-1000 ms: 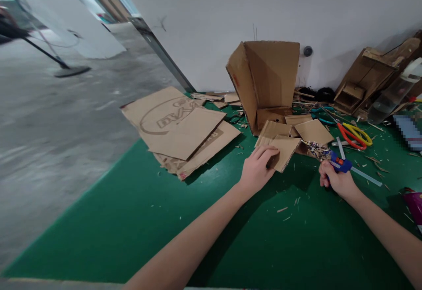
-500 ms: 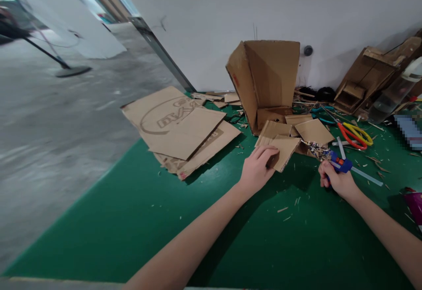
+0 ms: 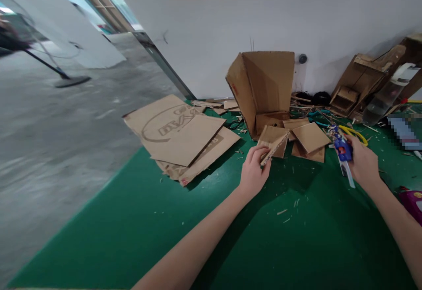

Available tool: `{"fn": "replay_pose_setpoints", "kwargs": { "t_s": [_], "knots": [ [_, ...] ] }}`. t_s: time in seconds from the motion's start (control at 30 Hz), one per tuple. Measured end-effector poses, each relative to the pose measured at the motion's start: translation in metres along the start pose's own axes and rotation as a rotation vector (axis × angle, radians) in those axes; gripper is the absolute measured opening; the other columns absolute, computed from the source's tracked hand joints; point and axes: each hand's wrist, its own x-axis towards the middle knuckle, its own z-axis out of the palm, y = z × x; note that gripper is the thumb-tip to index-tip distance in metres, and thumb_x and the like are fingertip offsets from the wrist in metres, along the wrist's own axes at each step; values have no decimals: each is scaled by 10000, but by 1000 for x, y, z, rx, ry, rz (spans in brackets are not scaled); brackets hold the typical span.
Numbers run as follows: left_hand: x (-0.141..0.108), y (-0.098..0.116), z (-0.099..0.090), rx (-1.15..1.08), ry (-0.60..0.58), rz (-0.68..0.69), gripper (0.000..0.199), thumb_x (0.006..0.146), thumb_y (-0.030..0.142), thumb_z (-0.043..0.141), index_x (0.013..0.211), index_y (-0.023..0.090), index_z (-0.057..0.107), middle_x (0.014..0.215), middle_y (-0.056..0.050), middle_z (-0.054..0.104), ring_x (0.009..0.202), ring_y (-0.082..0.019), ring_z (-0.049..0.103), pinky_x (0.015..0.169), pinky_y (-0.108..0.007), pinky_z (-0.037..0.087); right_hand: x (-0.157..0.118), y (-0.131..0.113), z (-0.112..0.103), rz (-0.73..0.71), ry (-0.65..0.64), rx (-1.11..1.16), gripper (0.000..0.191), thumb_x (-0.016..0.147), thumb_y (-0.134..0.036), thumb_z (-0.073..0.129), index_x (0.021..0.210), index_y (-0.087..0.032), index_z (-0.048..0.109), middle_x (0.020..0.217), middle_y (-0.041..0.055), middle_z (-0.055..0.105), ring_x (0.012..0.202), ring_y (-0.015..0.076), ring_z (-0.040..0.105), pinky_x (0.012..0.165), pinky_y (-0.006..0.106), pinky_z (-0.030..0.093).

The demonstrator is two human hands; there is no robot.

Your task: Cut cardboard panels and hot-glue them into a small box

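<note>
My left hand [image 3: 254, 169] is closed on a small cardboard piece [image 3: 276, 145], tilted so that its cut edge faces up. In my right hand [image 3: 364, 161] is a blue glue gun [image 3: 343, 148], with a clear glue stick [image 3: 350, 176] sticking out of its back end. Its nozzle points away from me, over scraps near the yellow-handled scissors [image 3: 356, 133]. Square cardboard pieces [image 3: 311, 137] lie between the two hands. Behind them an open-fronted cardboard box [image 3: 270, 81] stands against the wall.
Large flat cardboard sheets [image 3: 184, 138] lie at the left of the green table [image 3: 132, 219]. Along the back right are a cardboard structure [image 3: 351, 85], a clear bottle [image 3: 384, 98] and a blurred phone-like object [image 3: 407, 131]. A purple packet [image 3: 412, 204] sits at the right edge.
My right hand has moved right with the glue gun, away from the cardboard piece, and turned it to point forward. My left hand has tipped its piece edge-up.
</note>
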Motion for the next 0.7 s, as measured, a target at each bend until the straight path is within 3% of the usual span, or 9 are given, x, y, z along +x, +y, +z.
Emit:
{"fn": "replay_pose_setpoints", "kwargs": {
  "t_s": [0.13,0.33,0.53,0.7],
  "knots": [
    [3,3,-2,-5,54,-22,101,903,182,529,997,215,542,1014,-70,594,981,-194,614,834,-344,534,11,26,-4,160,-137,-214,533,832,-397,505,1267,-92,465,1055,201,628,866,320,633,660,375,464],
    [5,5,-2,-55,81,-39,58,876,191,573,884,221,523,914,-37,583,866,-165,603,749,-306,526,6,44,2,75,-185,-370,531,885,-365,411,1302,-39,445,1072,232,564,983,356,578,786,438,459],
    [6,1,2,-157,50,-136,140,820,178,587,794,224,457,873,-11,545,804,-142,575,696,-274,508,3,38,-7,92,-212,-447,414,904,-391,397,1181,-115,532,994,179,591,918,314,584,686,396,467],
    [7,0,1,-189,15,-109,191,801,139,579,767,224,411,885,-18,538,849,-159,569,730,-293,493,2,24,-18,75,-154,-528,490,888,-415,426,1233,-79,516,1030,222,620,927,377,584,670,465,472]
  ]
}}
